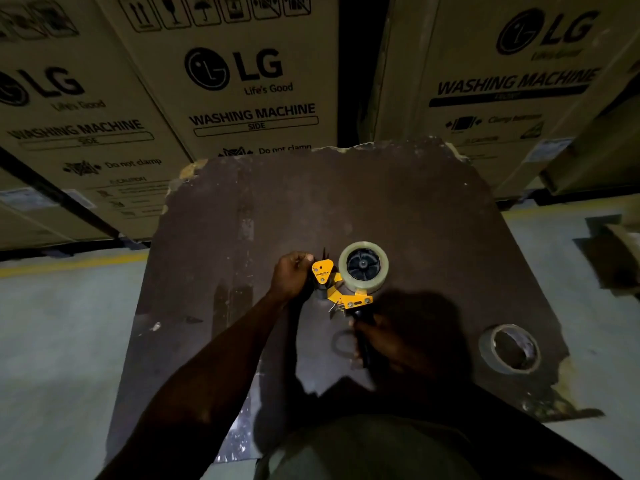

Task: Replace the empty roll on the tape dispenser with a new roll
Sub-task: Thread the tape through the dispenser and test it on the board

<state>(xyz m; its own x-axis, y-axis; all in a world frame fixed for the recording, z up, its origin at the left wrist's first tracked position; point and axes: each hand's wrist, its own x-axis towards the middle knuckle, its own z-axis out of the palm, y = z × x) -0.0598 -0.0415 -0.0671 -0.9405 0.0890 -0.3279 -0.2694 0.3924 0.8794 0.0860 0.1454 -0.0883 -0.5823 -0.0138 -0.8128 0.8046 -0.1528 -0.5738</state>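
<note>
A yellow tape dispenser (334,289) with a black handle is held over the dark table (398,202). A full roll of clear tape (363,287) sits on its black hub. My right hand (384,344) is wrapped around the handle, in deep shadow. My left hand (292,275) is closed at the dispenser's front end, beside the yellow triangular plate; what its fingers pinch is hidden. An empty tape core (509,348) lies flat on the table at the right.
Large cardboard washing-machine boxes (235,81) stand behind the table. The table's edges are chipped. Grey floor with a yellow line (69,265) lies to the left. A dim ring shape (341,342) lies on the table under the handle.
</note>
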